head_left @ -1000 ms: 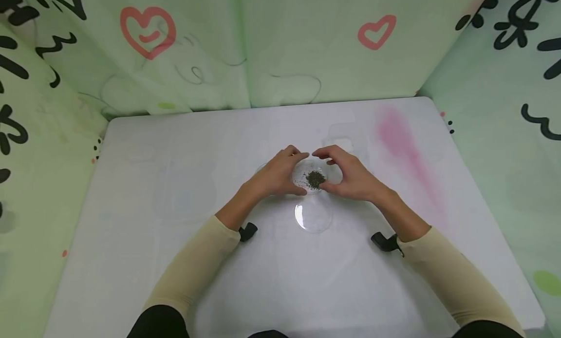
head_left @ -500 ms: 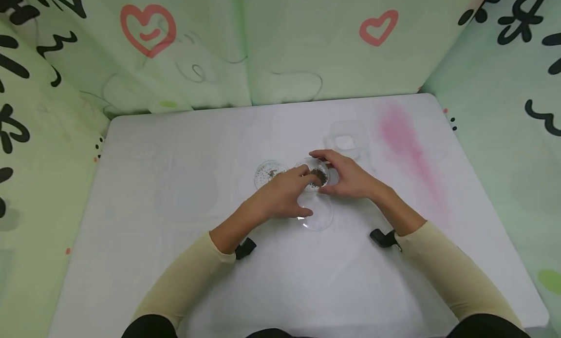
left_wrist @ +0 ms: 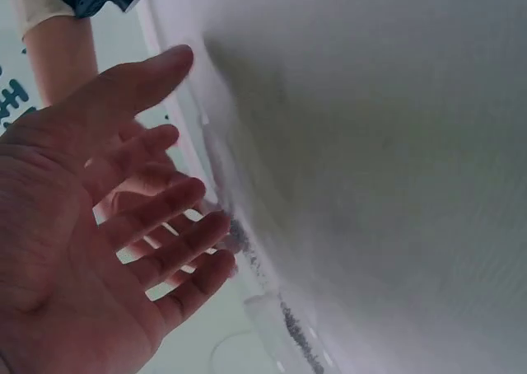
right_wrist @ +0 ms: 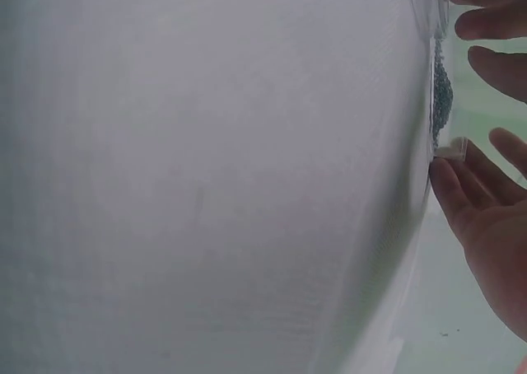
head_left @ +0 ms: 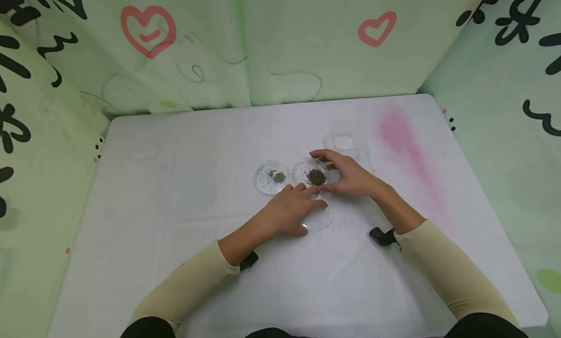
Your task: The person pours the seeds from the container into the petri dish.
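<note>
A clear petri dish (head_left: 298, 168) holding a heap of dark green-brown crumbs (head_left: 316, 177) rests on the table. My right hand (head_left: 350, 175) holds it at its right side, thumb at the near rim and fingers at the far rim; its thumb (right_wrist: 449, 189) meets the dish wall in the right wrist view. My left hand (head_left: 291, 211) lies low over a clear round lid (head_left: 319, 220), partly covering it. In the left wrist view the left fingers (left_wrist: 177, 250) are loosely extended, nothing gripped between them. To the left sits a second petri dish (head_left: 261, 186) with fewer crumbs.
A clear square plastic piece (head_left: 348, 133) lies behind the right hand. The white-covered table (head_left: 184, 260) bears a pink streak (head_left: 405, 143) at right. Green printed curtains (head_left: 280, 50) stand along its back and sides.
My left hand has left the crumb-filled dish's side and moved toward me, over the clear lid. This uncovers the second dish. The right hand stays at the first dish.
</note>
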The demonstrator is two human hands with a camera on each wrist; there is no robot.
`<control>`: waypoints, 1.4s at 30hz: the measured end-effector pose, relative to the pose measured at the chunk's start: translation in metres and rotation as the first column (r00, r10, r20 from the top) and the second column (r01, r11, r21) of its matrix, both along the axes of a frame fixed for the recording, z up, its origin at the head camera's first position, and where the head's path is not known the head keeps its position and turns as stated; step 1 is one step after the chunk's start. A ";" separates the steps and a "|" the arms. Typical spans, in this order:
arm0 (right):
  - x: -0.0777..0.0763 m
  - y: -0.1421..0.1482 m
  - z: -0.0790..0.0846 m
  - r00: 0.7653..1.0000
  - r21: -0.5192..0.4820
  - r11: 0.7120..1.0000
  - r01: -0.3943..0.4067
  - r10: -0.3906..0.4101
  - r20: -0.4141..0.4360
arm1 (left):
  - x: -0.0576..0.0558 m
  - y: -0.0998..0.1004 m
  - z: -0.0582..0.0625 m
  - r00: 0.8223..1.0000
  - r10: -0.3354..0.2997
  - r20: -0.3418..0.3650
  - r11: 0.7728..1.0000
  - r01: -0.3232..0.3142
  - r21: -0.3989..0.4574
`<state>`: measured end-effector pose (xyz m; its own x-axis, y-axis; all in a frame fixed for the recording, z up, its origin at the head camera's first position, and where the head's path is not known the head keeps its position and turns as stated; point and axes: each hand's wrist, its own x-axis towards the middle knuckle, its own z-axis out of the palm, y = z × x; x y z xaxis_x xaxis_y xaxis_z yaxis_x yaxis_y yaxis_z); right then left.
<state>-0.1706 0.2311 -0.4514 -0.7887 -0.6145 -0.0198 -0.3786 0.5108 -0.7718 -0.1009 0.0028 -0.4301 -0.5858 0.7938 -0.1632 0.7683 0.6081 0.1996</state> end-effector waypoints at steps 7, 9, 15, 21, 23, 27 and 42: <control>0.000 0.001 0.000 1.000 -0.005 1.000 -0.002 0.002 0.014 | 0.002 0.002 -0.004 0.997 -0.027 -0.069 0.998 0.022 -0.064; -0.001 0.000 0.000 1.000 -0.003 1.000 -0.002 0.002 0.016 | 0.002 0.002 -0.004 0.998 -0.026 -0.063 0.998 0.022 -0.065; -0.001 0.001 0.001 1.000 0.000 1.000 -0.004 0.004 0.021 | 0.004 0.002 -0.002 1.000 -0.009 -0.005 1.000 0.009 -0.024; -0.002 0.001 0.000 1.000 -0.012 1.000 -0.004 0.004 0.022 | 0.004 0.002 -0.003 0.997 -0.002 0.077 1.000 0.000 0.021; -0.002 0.001 0.000 1.000 -0.015 1.000 -0.005 0.005 0.024 | 0.003 0.001 -0.002 0.995 -0.004 0.101 1.000 0.002 0.026; -0.003 0.002 0.000 1.000 -0.010 1.000 -0.008 0.008 0.028 | 0.001 -0.005 0.006 0.989 0.000 0.146 0.998 -0.009 0.058; -0.004 0.004 -0.002 0.999 0.003 1.000 -0.004 0.004 0.048 | -0.013 -0.019 0.027 0.966 -0.008 0.258 0.997 -0.011 0.074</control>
